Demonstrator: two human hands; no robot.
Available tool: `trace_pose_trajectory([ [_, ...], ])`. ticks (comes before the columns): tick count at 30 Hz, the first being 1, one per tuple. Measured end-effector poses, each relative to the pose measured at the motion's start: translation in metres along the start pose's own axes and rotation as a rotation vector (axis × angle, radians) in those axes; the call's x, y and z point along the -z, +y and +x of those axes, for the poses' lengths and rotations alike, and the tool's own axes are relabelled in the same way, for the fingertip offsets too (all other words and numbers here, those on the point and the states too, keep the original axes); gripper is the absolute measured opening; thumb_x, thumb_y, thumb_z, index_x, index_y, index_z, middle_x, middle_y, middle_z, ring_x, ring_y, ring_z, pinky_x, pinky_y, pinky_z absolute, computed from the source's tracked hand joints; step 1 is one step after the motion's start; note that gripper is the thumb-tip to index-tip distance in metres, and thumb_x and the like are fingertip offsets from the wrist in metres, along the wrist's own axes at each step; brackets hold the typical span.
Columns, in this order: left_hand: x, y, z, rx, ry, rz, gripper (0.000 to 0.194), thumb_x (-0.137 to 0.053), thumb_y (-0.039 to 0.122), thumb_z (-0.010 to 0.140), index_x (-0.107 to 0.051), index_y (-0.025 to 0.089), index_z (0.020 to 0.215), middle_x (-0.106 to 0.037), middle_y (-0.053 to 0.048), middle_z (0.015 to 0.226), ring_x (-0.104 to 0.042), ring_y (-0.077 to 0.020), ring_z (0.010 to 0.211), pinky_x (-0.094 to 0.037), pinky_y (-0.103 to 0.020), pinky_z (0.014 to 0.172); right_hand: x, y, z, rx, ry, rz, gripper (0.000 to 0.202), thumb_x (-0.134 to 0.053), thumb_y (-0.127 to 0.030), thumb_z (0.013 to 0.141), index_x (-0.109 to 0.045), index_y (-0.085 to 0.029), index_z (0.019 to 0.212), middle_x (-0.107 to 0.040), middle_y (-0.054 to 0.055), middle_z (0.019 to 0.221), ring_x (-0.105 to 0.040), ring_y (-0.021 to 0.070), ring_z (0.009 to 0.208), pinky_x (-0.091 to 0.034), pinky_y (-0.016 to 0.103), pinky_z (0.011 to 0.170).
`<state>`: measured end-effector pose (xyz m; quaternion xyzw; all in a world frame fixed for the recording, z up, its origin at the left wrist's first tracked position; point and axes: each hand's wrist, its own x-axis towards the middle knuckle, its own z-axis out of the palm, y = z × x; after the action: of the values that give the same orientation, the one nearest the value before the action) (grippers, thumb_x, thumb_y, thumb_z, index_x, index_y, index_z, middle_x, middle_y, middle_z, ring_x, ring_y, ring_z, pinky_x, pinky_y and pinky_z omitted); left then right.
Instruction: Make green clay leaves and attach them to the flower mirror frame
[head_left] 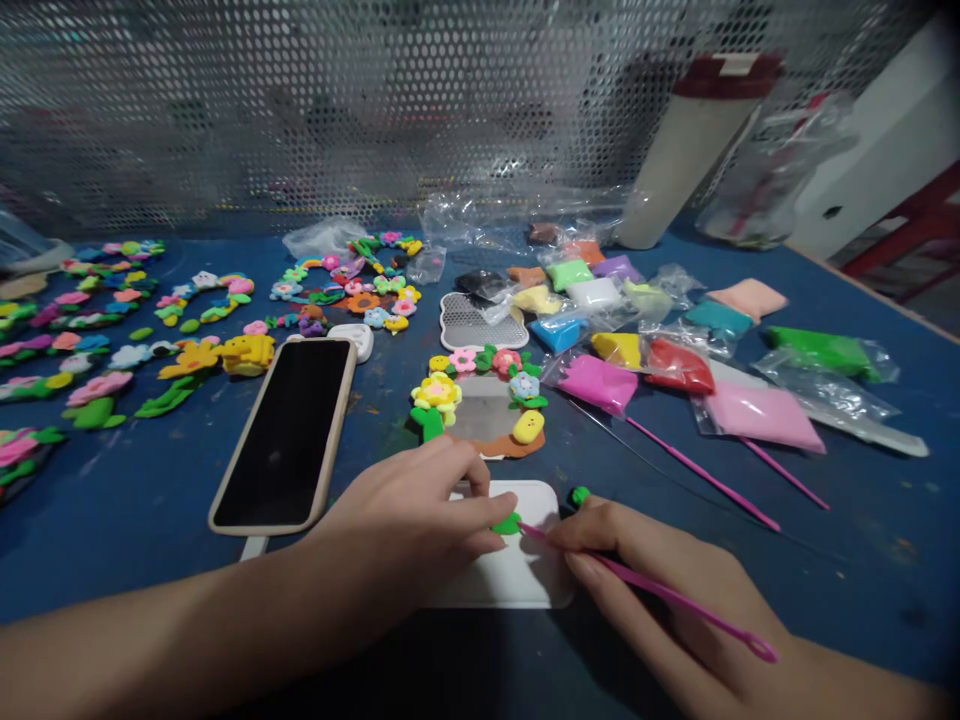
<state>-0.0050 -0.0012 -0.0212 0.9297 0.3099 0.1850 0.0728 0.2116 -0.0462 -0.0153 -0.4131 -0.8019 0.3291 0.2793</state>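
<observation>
My right hand point(645, 570) grips a thin pink clay modelling tool point(675, 597) like a pen. Its tip touches the right end of a small, flat green clay leaf point(508, 524) on a white board point(525, 577). From the other side, the fingers of my left hand point(442, 505) are closed at the leaf's left edge and partly hide it. A small green clay ball point(579, 496) sits just beyond my right fingers. Behind the board lies a frame point(487, 400) bordered with clay flowers, leaves and a yellow face piece point(529, 427).
Left of my hands lies a phone point(289, 440) with a cable. Several clay-flower pieces point(97, 390) cover the left side. Bags of coloured clay point(596, 384), pink tools point(705, 475) and a mesh-like plate point(480, 322) lie behind and right. A tumbler point(686, 150) stands near the perforated metal panel point(300, 110).
</observation>
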Motion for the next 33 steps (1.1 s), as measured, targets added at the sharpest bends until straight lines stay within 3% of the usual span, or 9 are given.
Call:
trace_pose_trajectory([
  [9,0.0013,0.0043,0.0019,0.013,-0.016,0.054,0.011,-0.064,0.015,0.08,-0.068,0.021,0.089,-0.057,0.0,0.08,-0.048,-0.0109,0.064,-0.031,-0.021,0.052,0.0015,-0.0017,0.0017,0.029,-0.018,-0.01,0.018,-0.042,-0.009,0.088,-0.056,-0.021,0.087,-0.061,-0.001,0.076,-0.057,0.0098,0.067,-0.049,0.019,0.065],
  [18,0.003,0.0042,0.0035,0.013,-0.039,0.053,0.01,-0.058,0.02,0.087,-0.068,0.02,0.088,-0.057,0.0,0.079,-0.048,-0.01,0.063,-0.032,-0.021,0.051,0.003,-0.0047,0.0008,0.097,0.045,-0.035,0.018,-0.045,-0.006,0.084,-0.056,-0.021,0.087,-0.062,0.0,0.075,-0.059,0.0109,0.067,-0.05,0.02,0.064],
  [33,0.0027,0.0054,0.003,0.015,-0.013,0.062,0.01,-0.057,0.019,0.087,-0.066,0.02,0.085,-0.056,0.001,0.077,-0.047,-0.0093,0.062,-0.031,-0.019,0.051,-0.003,-0.0015,0.0014,0.079,0.018,-0.025,0.019,-0.049,-0.006,0.085,-0.056,-0.022,0.092,-0.063,-0.001,0.081,-0.061,0.0095,0.074,-0.049,0.018,0.065],
])
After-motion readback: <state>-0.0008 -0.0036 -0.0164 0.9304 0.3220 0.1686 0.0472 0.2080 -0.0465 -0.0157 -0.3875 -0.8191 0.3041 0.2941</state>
